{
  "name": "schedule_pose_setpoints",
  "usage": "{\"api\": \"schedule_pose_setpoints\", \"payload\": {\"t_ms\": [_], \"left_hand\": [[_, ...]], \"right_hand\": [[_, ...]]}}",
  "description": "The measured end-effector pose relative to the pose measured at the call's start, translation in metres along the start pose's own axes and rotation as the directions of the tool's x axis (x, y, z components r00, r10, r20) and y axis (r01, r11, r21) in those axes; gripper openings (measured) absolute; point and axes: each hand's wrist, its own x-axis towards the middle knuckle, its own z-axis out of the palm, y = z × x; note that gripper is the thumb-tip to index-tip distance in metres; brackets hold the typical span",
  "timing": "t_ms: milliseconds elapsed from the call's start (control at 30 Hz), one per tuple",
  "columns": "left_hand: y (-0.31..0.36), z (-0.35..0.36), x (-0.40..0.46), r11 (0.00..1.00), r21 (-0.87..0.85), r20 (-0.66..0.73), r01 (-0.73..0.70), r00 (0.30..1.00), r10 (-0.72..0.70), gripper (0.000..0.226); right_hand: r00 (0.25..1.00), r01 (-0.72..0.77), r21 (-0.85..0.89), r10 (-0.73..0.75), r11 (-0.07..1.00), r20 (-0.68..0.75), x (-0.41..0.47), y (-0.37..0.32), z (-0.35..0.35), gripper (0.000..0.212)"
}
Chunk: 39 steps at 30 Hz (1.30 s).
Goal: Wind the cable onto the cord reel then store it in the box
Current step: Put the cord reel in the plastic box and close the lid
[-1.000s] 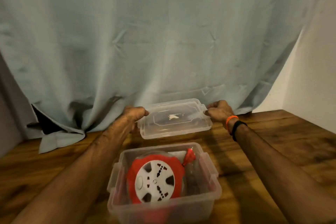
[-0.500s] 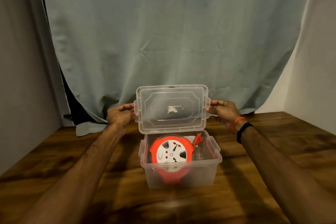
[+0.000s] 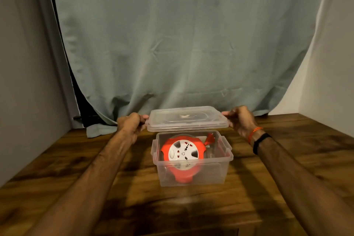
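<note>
An orange cord reel (image 3: 183,156) with a white socket face stands upright inside a clear plastic box (image 3: 220,170) on the wooden table. Its orange plug (image 3: 209,138) sticks up at the reel's upper right, inside the box. A clear lid (image 3: 186,119) hovers nearly flat just above the box's back rim. My left hand (image 3: 130,125) grips the lid's left end. My right hand (image 3: 240,120) grips its right end.
The wooden table (image 3: 95,188) spreads around the box, with its near edge at the bottom of the view. A grey-green curtain (image 3: 182,44) hangs behind and drapes onto the table's back edge. Pale walls stand at left and right.
The lid, held upright facing me half a second ago, has tilted down to nearly flat over the box. The view has pulled back from the box.
</note>
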Motion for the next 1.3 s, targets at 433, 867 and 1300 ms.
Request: {"api": "schedule_pose_setpoints", "payload": {"t_ms": [433, 867, 1300], "left_hand": [[-0.038, -0.001, -0.022, 0.869, 0.486, 0.075, -0.098, 0.995, 0.071, 0.020], [-0.053, -0.004, -0.027, 0.817, 0.573, -0.003, -0.064, 0.997, 0.080, 0.021], [-0.068, 0.009, -0.019, 0.772, 0.632, 0.005, -0.070, 0.996, 0.086, 0.036]], "right_hand": [[0.968, 0.086, -0.848, -0.244, 0.523, -0.053, -0.023, 0.031, 0.000, 0.008], [0.976, 0.030, -0.843, -0.196, 0.537, -0.091, -0.027, 0.039, -0.007, 0.015], [0.996, 0.083, -0.792, -0.072, 0.605, 0.050, -0.017, 0.052, -0.005, 0.036]]}}
